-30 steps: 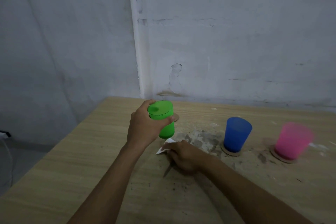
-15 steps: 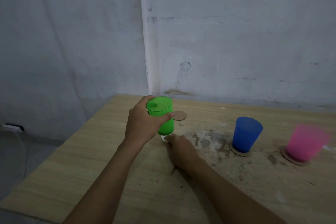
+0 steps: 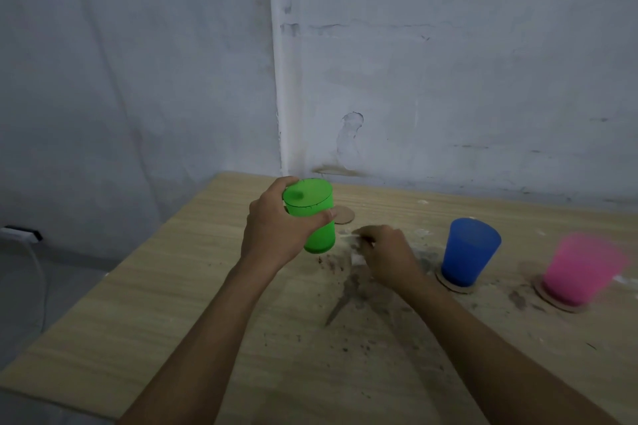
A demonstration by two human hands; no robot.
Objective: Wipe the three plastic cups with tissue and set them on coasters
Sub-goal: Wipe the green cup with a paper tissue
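A light wooden table [image 3: 165, 314] fills the lower half of the frame, its far edge against the wall and its left edge running down toward the lower left corner. Dark smudges and crumbs of dirt are scattered over its middle and right part. Near the centre, toward the far edge, lies a bare round cardboard coaster [image 3: 344, 216]. At right centre a second coaster [image 3: 453, 285] carries an upside-down blue cup [image 3: 469, 252], and near the right edge a third coaster [image 3: 556, 302] carries an upside-down pink cup [image 3: 583, 271], which is blurred.
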